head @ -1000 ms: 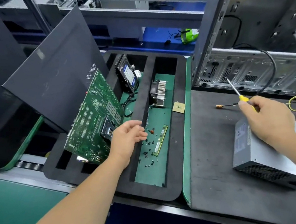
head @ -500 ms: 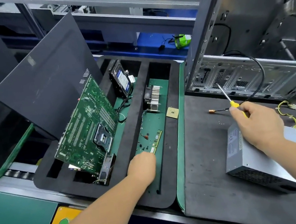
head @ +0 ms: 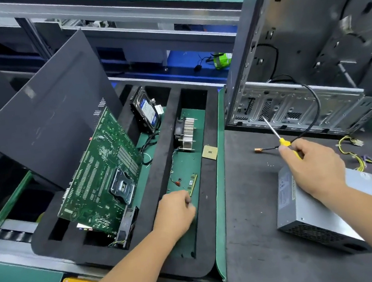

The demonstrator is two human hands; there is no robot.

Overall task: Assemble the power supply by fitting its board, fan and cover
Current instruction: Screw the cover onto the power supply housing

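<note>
Left hand [head: 177, 210] down in the right-hand slot of the black foam tray [head: 160, 168], fingers curled under, knuckles up. It looks like a pinch at small fasteners on the green floor of the slot, but whatever is between the fingertips is hidden; cannot tell if anything is held. Right hand [head: 314, 169] clenched around the yellow handle of a screwdriver [head: 273, 131], shaft pointing up and away toward the open computer chassis [head: 294, 107].

Power supply [head: 319, 208] lies on the dark mat [head: 250, 227] at right, directly under the right wrist, near the mat's front edge. Grey metal box, cover apparently on, label on the near-left face, perforated vent grille along the lower side. Yellow and black wire bundle [head: 357, 156] trails off behind it toward the right.

Risks from here:
- Small screws picked blind from the slot could slip from the fingertips and drop back into the foam, or roll under the RAM stick [head: 193, 182] just beside the hand.
- The hand could knock that RAM stick, or snag the thin wires [head: 172, 173] running from the heatsink fan [head: 185, 131] further up the same slot.
- Screwdriver tip is raised near the black cable [head: 313, 110] looping out of the chassis; a careless swing could catch it.
- Loose CPU [head: 209, 152] sits on the foam rim, unprotected.

Motherboard [head: 99, 176] leans upright in the left slot, hard drive [head: 145, 110] behind it.
</note>
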